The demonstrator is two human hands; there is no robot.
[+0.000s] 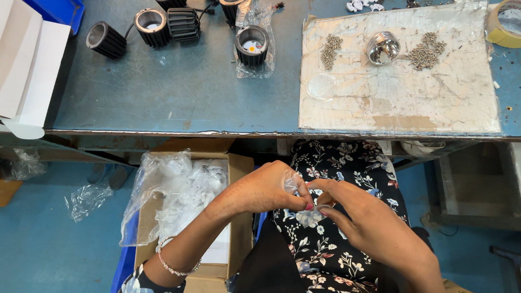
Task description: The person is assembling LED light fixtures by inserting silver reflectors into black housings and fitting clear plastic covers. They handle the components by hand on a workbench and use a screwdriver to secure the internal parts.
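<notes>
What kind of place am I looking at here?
Probably a small workshop where lamps are put together by hand: black finned lamp housings lie on a worn blue workbench, beside piles of screws and a shiny reflector.

Worn blue workbench [184,91], blue floor [29,246]

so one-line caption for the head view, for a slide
Both hands, left hand and right hand, pinch a small clear plastic bag over the lap, below a blue workbench.

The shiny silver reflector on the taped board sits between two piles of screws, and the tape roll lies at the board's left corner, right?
Not quite. In the head view the tape roll lies at the right far corner of the taped board, not the left. The silver reflector does sit between the two piles of screws.
</notes>
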